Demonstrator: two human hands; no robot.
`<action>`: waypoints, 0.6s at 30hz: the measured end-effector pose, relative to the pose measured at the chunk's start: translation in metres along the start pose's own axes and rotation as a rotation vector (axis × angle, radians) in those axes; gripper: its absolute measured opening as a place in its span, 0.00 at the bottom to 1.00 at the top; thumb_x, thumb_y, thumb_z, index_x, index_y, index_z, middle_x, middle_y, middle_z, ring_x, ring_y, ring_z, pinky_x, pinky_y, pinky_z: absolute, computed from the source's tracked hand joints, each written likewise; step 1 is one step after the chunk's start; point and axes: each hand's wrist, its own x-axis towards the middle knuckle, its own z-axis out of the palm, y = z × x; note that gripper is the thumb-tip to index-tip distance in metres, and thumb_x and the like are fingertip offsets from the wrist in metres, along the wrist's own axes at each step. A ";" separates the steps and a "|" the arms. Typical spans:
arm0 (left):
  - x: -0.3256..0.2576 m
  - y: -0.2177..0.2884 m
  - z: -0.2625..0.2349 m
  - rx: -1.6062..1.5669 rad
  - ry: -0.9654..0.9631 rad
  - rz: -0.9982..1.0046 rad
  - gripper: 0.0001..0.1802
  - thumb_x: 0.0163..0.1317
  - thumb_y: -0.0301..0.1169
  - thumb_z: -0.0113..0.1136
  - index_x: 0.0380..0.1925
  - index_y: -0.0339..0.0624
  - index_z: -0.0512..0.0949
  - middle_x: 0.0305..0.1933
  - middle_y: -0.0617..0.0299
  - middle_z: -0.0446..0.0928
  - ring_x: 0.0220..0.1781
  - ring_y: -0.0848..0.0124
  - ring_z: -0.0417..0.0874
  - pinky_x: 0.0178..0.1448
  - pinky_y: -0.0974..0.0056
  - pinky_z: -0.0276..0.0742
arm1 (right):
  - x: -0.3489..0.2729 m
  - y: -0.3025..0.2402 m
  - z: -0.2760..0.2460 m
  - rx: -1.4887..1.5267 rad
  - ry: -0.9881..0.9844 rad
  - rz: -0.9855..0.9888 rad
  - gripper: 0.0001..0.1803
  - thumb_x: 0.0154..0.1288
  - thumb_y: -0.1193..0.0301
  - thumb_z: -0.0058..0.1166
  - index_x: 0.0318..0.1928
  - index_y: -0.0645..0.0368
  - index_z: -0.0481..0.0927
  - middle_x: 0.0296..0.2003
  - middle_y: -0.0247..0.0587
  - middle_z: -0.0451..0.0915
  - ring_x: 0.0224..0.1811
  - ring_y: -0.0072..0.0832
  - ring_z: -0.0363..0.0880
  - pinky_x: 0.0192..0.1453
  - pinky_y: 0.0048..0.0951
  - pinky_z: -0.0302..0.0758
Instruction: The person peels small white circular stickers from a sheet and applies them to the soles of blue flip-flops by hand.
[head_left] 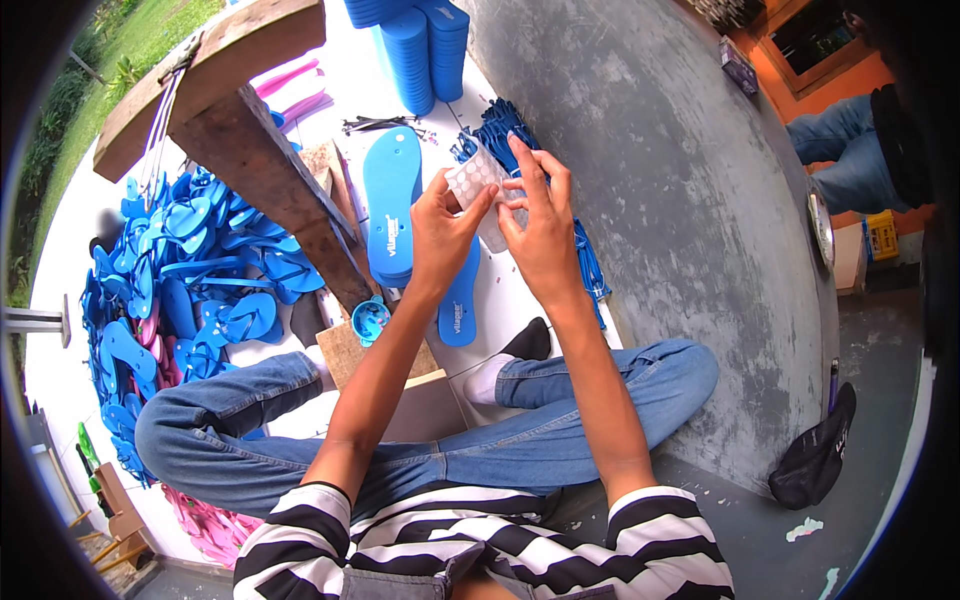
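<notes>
Left hand (443, 225) pinching a white round-spotted sheet (470, 181), placed between the hands, right hand (543, 215) at its edge, grip I cannot tell, blue flip-flop soles (391, 185) leftward, blue flip-flop straps (497, 127) beyond.

Bright daylight from left, curved edges
</notes>
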 end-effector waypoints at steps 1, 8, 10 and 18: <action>0.000 0.001 0.000 0.033 0.009 -0.006 0.13 0.64 0.27 0.68 0.44 0.33 0.77 0.36 0.56 0.87 0.37 0.78 0.85 0.37 0.71 0.78 | -0.001 0.000 0.000 -0.020 0.005 -0.012 0.45 0.56 0.91 0.58 0.73 0.46 0.64 0.61 0.46 0.63 0.52 0.33 0.80 0.49 0.30 0.84; -0.005 -0.016 0.001 0.153 0.044 -0.080 0.14 0.64 0.29 0.67 0.46 0.34 0.77 0.34 0.55 0.87 0.35 0.77 0.85 0.37 0.71 0.78 | 0.001 -0.007 -0.006 -0.179 -0.033 -0.091 0.43 0.56 0.89 0.59 0.72 0.48 0.65 0.62 0.47 0.65 0.51 0.32 0.81 0.49 0.30 0.84; -0.010 -0.038 0.002 0.063 -0.008 -0.118 0.16 0.65 0.30 0.66 0.49 0.34 0.76 0.32 0.55 0.86 0.33 0.77 0.85 0.35 0.70 0.78 | 0.005 -0.008 -0.009 0.015 -0.028 -0.012 0.43 0.56 0.88 0.59 0.72 0.47 0.65 0.61 0.49 0.65 0.52 0.35 0.81 0.50 0.33 0.84; -0.064 -0.120 0.017 0.450 -0.456 -0.342 0.36 0.61 0.45 0.69 0.56 0.25 0.69 0.36 0.40 0.84 0.31 0.57 0.86 0.36 0.55 0.79 | 0.002 0.076 0.021 0.578 0.027 0.505 0.14 0.66 0.72 0.62 0.50 0.64 0.78 0.40 0.39 0.81 0.39 0.22 0.81 0.38 0.23 0.78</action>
